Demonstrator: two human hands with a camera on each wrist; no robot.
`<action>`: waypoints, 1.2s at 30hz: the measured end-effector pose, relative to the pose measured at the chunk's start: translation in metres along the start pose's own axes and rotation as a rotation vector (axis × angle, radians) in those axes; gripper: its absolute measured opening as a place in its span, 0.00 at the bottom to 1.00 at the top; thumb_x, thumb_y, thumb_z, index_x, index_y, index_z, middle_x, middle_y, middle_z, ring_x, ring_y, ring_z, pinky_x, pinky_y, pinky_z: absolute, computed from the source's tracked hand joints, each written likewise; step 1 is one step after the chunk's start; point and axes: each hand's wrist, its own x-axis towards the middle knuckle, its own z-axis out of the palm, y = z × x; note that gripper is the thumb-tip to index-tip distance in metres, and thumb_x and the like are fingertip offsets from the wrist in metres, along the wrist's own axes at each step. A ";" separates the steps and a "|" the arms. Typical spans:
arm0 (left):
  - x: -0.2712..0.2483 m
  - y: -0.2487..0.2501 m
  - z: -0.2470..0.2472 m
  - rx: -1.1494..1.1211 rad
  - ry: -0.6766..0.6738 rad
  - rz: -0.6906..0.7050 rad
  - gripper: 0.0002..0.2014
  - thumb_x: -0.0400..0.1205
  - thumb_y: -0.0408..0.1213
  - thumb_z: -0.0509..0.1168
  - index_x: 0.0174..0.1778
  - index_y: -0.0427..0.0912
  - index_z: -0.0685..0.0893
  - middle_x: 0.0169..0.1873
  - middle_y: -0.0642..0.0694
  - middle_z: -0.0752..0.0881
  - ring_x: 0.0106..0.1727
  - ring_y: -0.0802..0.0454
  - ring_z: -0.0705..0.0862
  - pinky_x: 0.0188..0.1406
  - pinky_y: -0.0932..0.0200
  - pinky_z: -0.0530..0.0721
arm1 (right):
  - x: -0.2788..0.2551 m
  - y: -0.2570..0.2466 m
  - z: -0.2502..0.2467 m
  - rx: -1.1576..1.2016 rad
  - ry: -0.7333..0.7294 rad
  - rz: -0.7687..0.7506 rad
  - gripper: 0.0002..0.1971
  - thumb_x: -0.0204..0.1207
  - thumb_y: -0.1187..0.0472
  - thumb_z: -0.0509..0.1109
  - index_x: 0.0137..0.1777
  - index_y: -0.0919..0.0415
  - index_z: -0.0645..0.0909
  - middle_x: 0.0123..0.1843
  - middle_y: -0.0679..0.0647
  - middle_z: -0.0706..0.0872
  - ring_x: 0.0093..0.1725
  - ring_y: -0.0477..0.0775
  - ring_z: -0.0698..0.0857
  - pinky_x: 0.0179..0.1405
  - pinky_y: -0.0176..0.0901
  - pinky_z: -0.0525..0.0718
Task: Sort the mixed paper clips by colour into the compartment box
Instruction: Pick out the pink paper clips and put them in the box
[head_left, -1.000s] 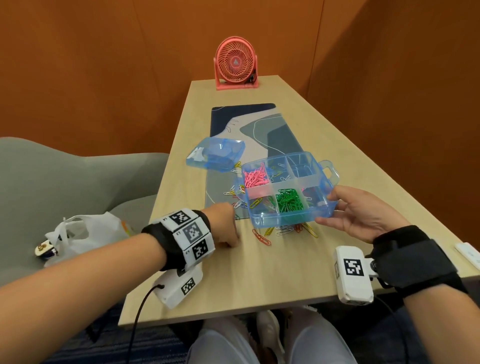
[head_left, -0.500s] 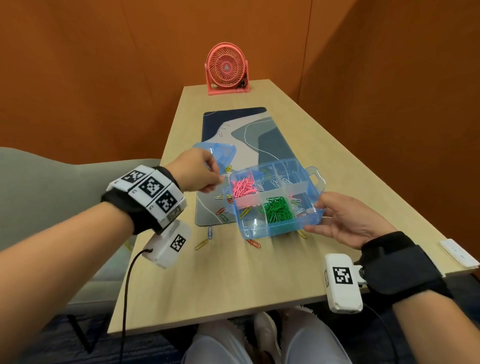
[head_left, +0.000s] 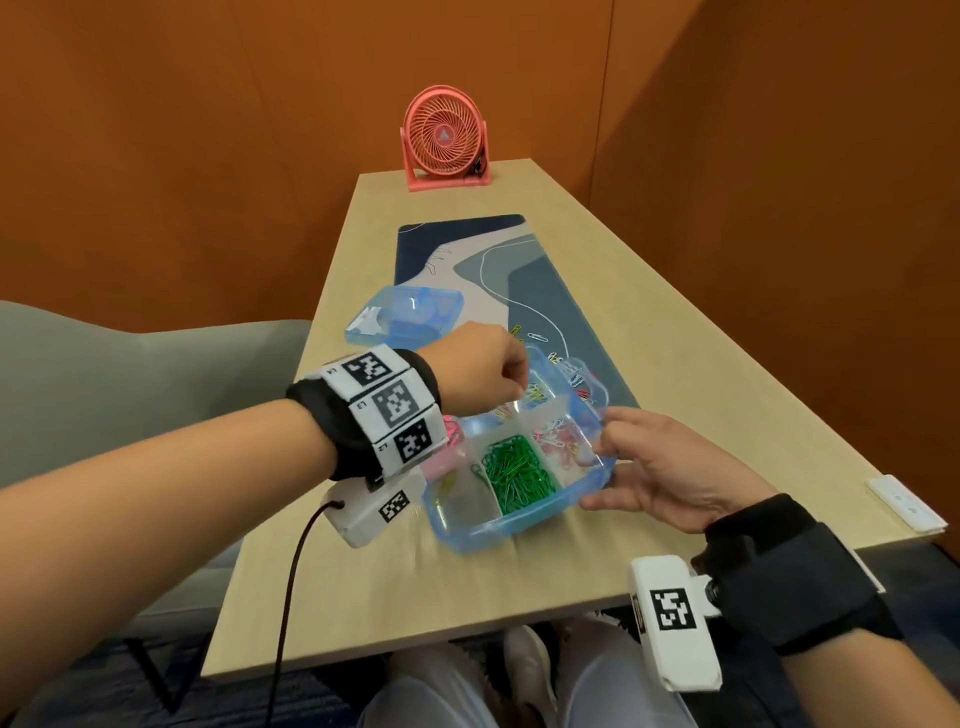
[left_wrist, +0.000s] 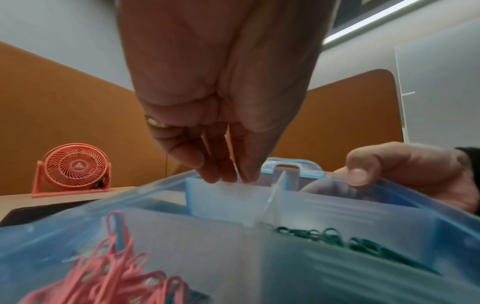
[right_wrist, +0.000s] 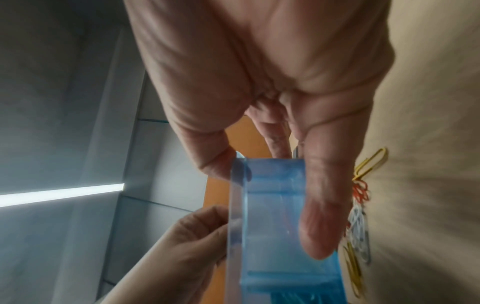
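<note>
The blue translucent compartment box (head_left: 519, 525) is tilted near the table's front. My right hand (head_left: 597, 467) grips its right wall, thumb on the rim and fingers underneath, as the right wrist view (right_wrist: 267, 205) shows. Green clips (head_left: 517, 473) fill the near middle compartment, pink clips (left_wrist: 116, 273) lie in the left one, and mixed clips (head_left: 558, 441) in the right one. My left hand (head_left: 514, 387) hovers over a far compartment. Its fingertips (left_wrist: 246, 176) pinch a thin pale clip just above the divider. Loose clips (head_left: 530, 335) lie on the mat behind the box.
The box's blue lid (head_left: 410, 317) lies just behind my left hand on the patterned desk mat (head_left: 519, 270). A pink fan (head_left: 447, 137) stands at the table's far end. A white flat object (head_left: 904, 504) sits at the right edge. A grey chair (head_left: 130, 389) is on the left.
My left hand rose from the tabletop left of the box and moved over the box's far compartments. My right hand kept its grip and the box now sits nearer and tilted.
</note>
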 end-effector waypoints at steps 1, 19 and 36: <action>0.001 0.001 0.002 0.018 -0.007 0.003 0.05 0.79 0.34 0.66 0.45 0.42 0.87 0.43 0.48 0.88 0.43 0.53 0.82 0.44 0.60 0.80 | -0.001 0.002 0.001 -0.007 -0.012 0.003 0.17 0.76 0.75 0.59 0.62 0.65 0.81 0.53 0.63 0.83 0.50 0.64 0.84 0.36 0.51 0.91; -0.001 -0.004 0.014 0.259 -0.084 -0.084 0.06 0.73 0.45 0.73 0.42 0.48 0.90 0.40 0.51 0.89 0.38 0.53 0.80 0.35 0.62 0.75 | -0.005 0.011 0.018 -0.033 -0.142 0.032 0.16 0.76 0.76 0.58 0.54 0.60 0.82 0.41 0.56 0.86 0.38 0.58 0.86 0.34 0.50 0.90; -0.007 0.005 0.002 0.707 -0.205 0.218 0.07 0.73 0.39 0.65 0.44 0.51 0.87 0.31 0.50 0.79 0.34 0.50 0.74 0.23 0.66 0.59 | -0.008 0.009 0.019 -0.007 -0.155 0.065 0.18 0.77 0.75 0.56 0.64 0.68 0.79 0.50 0.64 0.80 0.48 0.65 0.80 0.30 0.48 0.90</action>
